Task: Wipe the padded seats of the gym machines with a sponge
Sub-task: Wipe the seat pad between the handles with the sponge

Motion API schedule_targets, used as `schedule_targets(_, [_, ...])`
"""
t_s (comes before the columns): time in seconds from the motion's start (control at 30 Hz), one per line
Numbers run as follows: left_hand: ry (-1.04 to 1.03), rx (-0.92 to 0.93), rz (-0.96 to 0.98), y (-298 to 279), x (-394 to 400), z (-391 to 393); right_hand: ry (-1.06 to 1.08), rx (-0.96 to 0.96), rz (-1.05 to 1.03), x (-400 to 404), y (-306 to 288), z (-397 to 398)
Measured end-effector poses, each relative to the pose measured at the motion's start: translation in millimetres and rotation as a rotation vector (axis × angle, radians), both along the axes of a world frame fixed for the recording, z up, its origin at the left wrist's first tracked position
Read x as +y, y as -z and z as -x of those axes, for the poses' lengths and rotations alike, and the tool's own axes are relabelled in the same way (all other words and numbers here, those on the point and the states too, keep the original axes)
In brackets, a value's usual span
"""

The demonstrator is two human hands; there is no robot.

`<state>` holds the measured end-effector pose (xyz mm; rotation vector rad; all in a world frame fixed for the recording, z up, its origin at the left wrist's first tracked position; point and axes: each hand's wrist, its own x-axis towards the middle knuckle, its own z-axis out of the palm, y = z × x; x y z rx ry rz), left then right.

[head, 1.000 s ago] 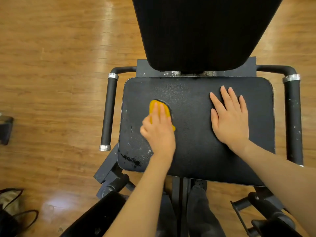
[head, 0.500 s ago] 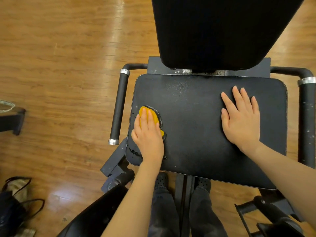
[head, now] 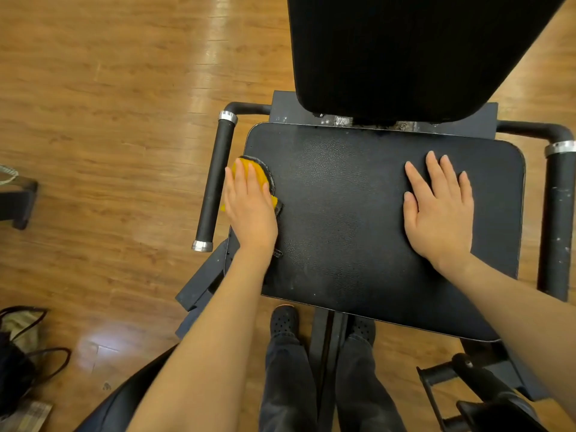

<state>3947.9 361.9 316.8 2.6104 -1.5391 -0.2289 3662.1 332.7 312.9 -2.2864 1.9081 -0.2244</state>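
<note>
A black padded seat (head: 343, 219) of a gym machine fills the middle of the view, with its black backrest (head: 420, 54) rising behind it. My left hand (head: 249, 207) presses flat on a yellow sponge (head: 258, 174) at the seat's left edge; straight fingers cover most of the sponge. My right hand (head: 439, 210) lies flat, fingers spread, on the right half of the seat and holds nothing.
Black side handles with silver end caps flank the seat, left handle (head: 215, 185) and right handle (head: 558, 222). Wooden floor (head: 109, 120) lies all around. My legs and shoes (head: 283, 319) stand at the seat's front. A dark bag (head: 18, 366) sits at the lower left.
My left hand has slid the sponge leftward across the seat, from near the middle left to the seat's left edge. My right hand has stayed flat in place.
</note>
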Motion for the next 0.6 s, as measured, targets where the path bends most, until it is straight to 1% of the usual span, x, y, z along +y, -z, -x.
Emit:
schedule_targets(0.1, [0.048,-0.002,0.054,-1,46,27,-0.005,-0.006,0.005,0,-1,0])
schedule_targets(0.23, [0.153,0.009,-0.016,-3,106,53,-0.004,-0.011,0.014,1,-1,0])
schedule_targets(0.3, [0.254,-0.013,-0.024,0,100,38,-0.003,-0.012,0.015,1,-1,-1])
schedule_targets(0.37, [0.289,-0.033,-0.025,3,78,20,-0.004,-0.007,0.012,1,0,-1])
schedule_targets(0.5, [0.156,0.005,-0.003,2,40,5,-0.003,-0.017,0.021,2,0,-1])
schedule_targets(0.6, [0.054,0.041,0.020,0,49,31,0.001,-0.011,0.026,3,1,0])
